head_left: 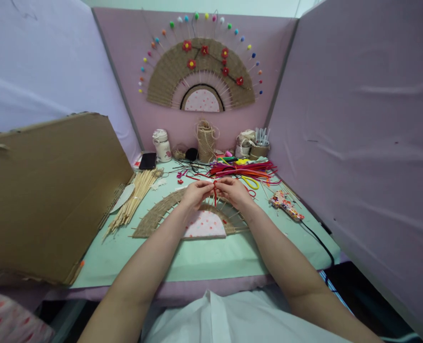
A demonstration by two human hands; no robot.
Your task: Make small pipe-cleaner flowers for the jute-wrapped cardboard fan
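Above the middle of the table, my left hand [198,193] and my right hand [231,191] meet, both pinching a small red pipe cleaner [215,196]. One end of it hangs down between them. Below lies a half-round fan [150,220] of woven twine over thin sticks, partly covered by my forearms. At its centre is a half-circle [206,224] covered in pale dotted cloth. Just beyond my hands lies a bundle of red and pink pipe cleaners [247,169]. Yellow-handled scissors [250,182] rest beside my right hand.
Wooden sticks [136,195] lie left, beside a large cardboard sheet [50,195]. A patterned glue gun [285,206] with a black cord is at right. Behind stand a twine roll [206,142], a white bottle [161,145] and a phone [147,161]. A finished-looking fan [168,71] with red flowers hangs on the back panel.
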